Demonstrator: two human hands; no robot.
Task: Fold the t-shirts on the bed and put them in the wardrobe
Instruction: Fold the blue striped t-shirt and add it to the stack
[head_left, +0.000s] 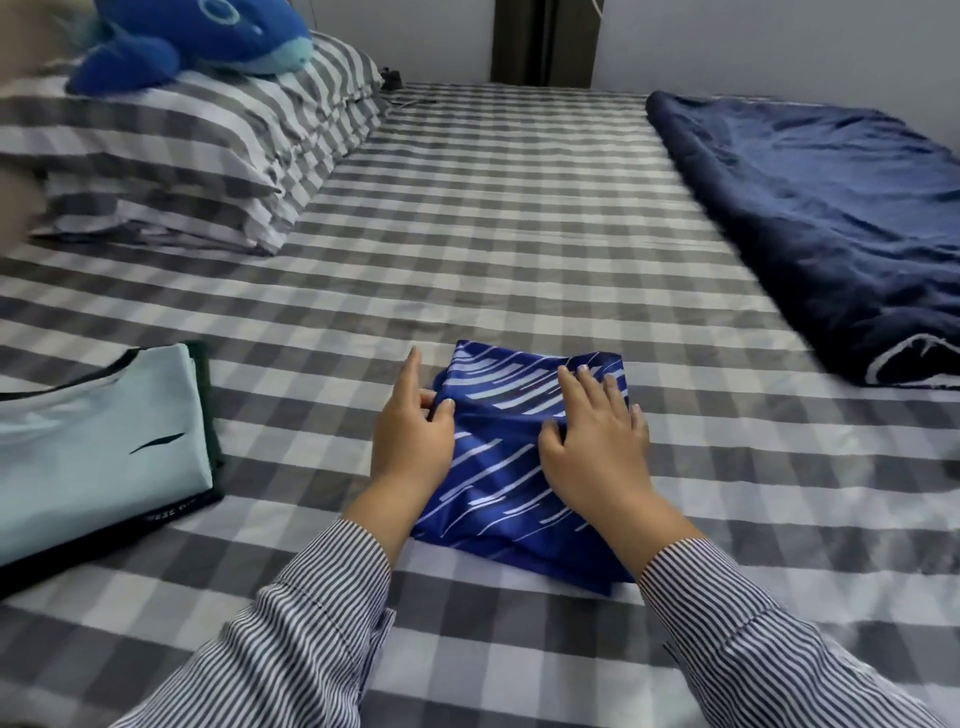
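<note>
Broadly, a bed (519, 218) covered in a grey and white checked sheet fills the view. Along its far right edge lies a dark navy blanket (810, 208). At far left sit striped pillows (182, 156) with a blue plush whale (197, 36) on top. A folded pale mint t-shirt (98, 441) rests on a darker garment at the near left. Near the middle lies a folded blue t-shirt (498, 467) with white diagonal streaks. The left hand (413, 436) pinches its left edge; the right hand (597, 436) presses flat on top, fingers spread.
</note>
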